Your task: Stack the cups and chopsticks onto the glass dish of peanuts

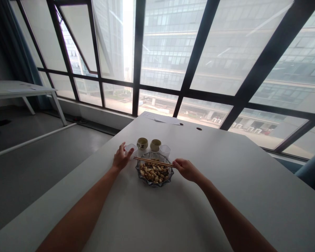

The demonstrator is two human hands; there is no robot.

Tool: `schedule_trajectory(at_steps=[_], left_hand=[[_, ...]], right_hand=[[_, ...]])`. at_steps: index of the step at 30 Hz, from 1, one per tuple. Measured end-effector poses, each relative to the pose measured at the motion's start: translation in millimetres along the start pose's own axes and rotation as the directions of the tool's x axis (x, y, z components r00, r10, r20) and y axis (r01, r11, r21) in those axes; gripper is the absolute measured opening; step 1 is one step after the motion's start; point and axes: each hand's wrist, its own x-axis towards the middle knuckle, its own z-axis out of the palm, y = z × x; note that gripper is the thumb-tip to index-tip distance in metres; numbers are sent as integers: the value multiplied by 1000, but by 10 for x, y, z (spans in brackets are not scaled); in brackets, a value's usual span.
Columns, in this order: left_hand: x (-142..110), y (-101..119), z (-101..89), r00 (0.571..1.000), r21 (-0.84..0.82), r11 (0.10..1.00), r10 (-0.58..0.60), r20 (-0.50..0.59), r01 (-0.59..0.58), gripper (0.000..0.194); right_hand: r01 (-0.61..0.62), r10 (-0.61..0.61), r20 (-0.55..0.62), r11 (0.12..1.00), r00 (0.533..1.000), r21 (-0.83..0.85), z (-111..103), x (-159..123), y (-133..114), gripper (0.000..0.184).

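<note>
While the left hand (121, 156) clasps a clear cup (131, 146) beside the bowl (149, 181), the right hand (184, 168) grips chopsticks (153, 161) above it, judged light, stiff and best held near the end away from the cup.

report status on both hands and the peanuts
Left hand around clear cup. Right hand gripping chopsticks. Peanuts in glass bowl, chopsticks crossing above. Two round cups beyond bowl.

A blue curtain (14, 49) hangs upper left, a side table (18, 88) stands mid-left, and black-framed windows (170, 45) span the top.
</note>
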Motion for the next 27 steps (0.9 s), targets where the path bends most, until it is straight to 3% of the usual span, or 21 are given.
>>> schedule_trajectory(at_steps=[2,4,5,7,10,19,27], left_hand=[[0,-7,15,1000,13,1000,18,9,-18,75],[-2,-10,30,999,31,998,45,23,-46,76],[-3,-9,36,998,41,997,60,30,-61,76],[-5,-6,39,996,59,995,77,41,-79,75],[-8,1,33,997,74,995,67,46,-70,75],[-14,32,15,998,103,994,33,62,-39,73],[-8,39,6,998,128,991,26,62,-34,72]], right_hand=[[37,-54,-98,984,994,-172,-35,-13,-207,25],[104,-148,-111,938,983,-330,-37,-58,-452,19],[139,-173,-72,932,982,-333,-18,-83,-576,17],[238,-208,133,932,969,-274,54,-115,-795,13],[356,-262,345,903,901,-243,191,-95,-1000,7],[338,-158,403,838,901,-428,390,84,-1156,32],[349,-223,349,865,910,-360,496,101,-1051,24]])
